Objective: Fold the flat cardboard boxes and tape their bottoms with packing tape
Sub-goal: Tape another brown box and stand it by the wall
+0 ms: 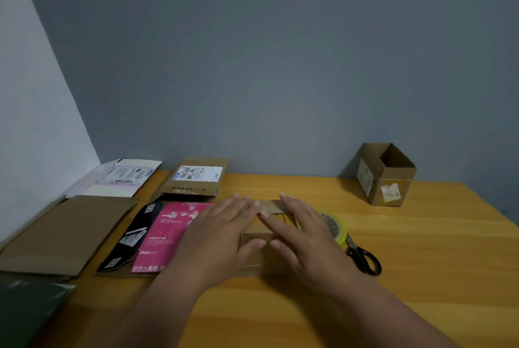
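A small brown cardboard box (257, 232) sits on the wooden table (407, 277) in the middle. My left hand (222, 235) lies flat on its left side, fingers spread and pressing on the top flaps. From the right, my right hand (303, 232) lies flat on the same flaps. The box's front face shows between my thumbs. A roll of packing tape (334, 225) with a yellow-green core lies just right of my right hand, partly hidden by it. Black-handled scissors (363, 259) lie next to the tape.
An open folded box (386, 175) stands at the back right by the wall. Flat boxes lie on the left: a pink and black one (157, 238), a brown one with a label (193, 179), a white one (118, 179), a plain brown one (67, 232).
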